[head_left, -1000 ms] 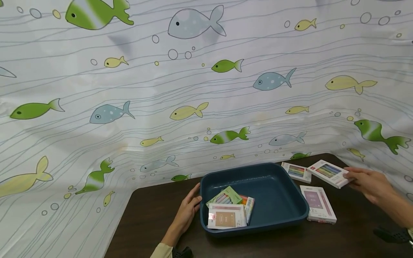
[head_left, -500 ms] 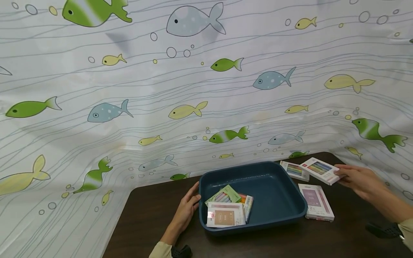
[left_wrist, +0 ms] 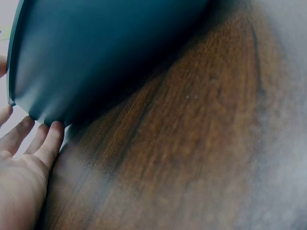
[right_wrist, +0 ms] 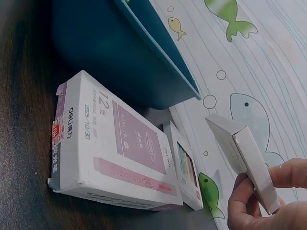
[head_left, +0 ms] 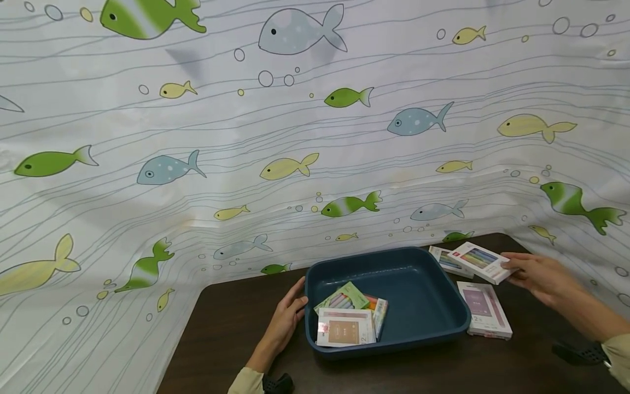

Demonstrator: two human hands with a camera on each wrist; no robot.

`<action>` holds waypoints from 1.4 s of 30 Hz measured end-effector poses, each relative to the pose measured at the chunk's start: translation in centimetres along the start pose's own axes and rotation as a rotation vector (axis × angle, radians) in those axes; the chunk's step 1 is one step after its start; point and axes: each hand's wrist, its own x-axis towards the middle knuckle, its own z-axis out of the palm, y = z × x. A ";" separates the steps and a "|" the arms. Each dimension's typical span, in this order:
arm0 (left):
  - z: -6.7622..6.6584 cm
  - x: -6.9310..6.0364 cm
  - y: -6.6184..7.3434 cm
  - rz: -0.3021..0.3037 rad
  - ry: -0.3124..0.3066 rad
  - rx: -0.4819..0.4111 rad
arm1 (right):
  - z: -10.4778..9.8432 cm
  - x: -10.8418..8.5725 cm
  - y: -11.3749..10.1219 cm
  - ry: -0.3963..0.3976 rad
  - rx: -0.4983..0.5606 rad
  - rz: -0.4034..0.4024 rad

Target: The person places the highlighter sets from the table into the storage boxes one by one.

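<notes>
My right hand point(head_left: 538, 276) pinches a flat white box with a window of coloured sticks point(head_left: 476, 260); it is raised and tilted right of the blue bin point(head_left: 428, 298). In the right wrist view, thumb and fingers point(right_wrist: 242, 191) grip the box's point(right_wrist: 244, 153) lower end. Behind it, a similar windowed box point(head_left: 450, 262) is partly covered in the head view. A white box with a purple panel point(head_left: 484, 309) lies against the bin's right side. My left hand point(head_left: 285, 317) rests against the bin's left wall, fairly straight fingers point(left_wrist: 53, 136) touching its outside in the left wrist view.
Inside the bin's left part lie a white box with a brown panel point(head_left: 345, 328), a green packet point(head_left: 346, 295) and an orange-and-white pack point(head_left: 379, 314). A dark wooden table point(head_left: 236, 312) carries everything. A fish-printed sheet point(head_left: 295, 126) stands behind it.
My right hand has carried the windowed box leftward, nearer the bin, and it now covers more of the similar box behind. My left hand stays at the bin's wall.
</notes>
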 end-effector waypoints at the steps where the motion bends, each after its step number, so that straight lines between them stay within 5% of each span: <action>1: 0.0 0.0 0.0 0.001 -0.001 -0.001 | 0.1 0.0 0.0 0.004 -0.012 0.005; 10: -0.2 -0.1 -0.1 -0.005 -0.010 -0.002 | 1.0 -0.5 0.3 -0.001 -0.072 0.039; 42: -0.2 0.0 -0.2 0.037 -0.034 0.020 | 3.1 -0.8 0.5 -0.107 0.076 0.004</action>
